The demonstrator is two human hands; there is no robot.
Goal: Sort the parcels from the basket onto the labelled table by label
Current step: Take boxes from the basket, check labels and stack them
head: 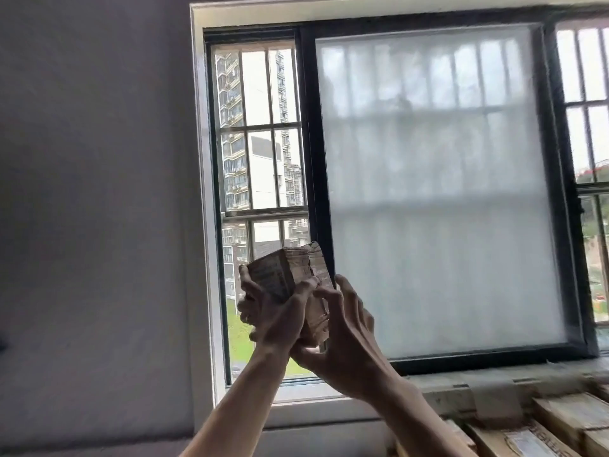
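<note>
A: Head view. Where does the sorting stand?

B: Mid-job, I'd judge. One parcel (291, 275), brown and crumpled, is up in the air just below the middle of the view, at 6 o'clock, in front of the window (428, 192). It has not been placed. Neither the basket nor the labelled table shows, so I cannot tell how many are sorted or left.

A: And the hands?

B: They are together on it. The left hand (273, 315) grips the parcel from its 8 o'clock side with fingers curled round. The right hand (346, 328) cups it from 4 o'clock, thumb underneath and forefinger on the wrapping.

A: Can you read anything?

B: There is a printed label (268, 275) on the face turned this way, but the lines are too blurred to read. I'd guess the person is checking it. At 4 o'clock, by the sill (478, 380), lie stacked boxes (560, 420) with stickers and dark lettering that is just as illegible.
</note>
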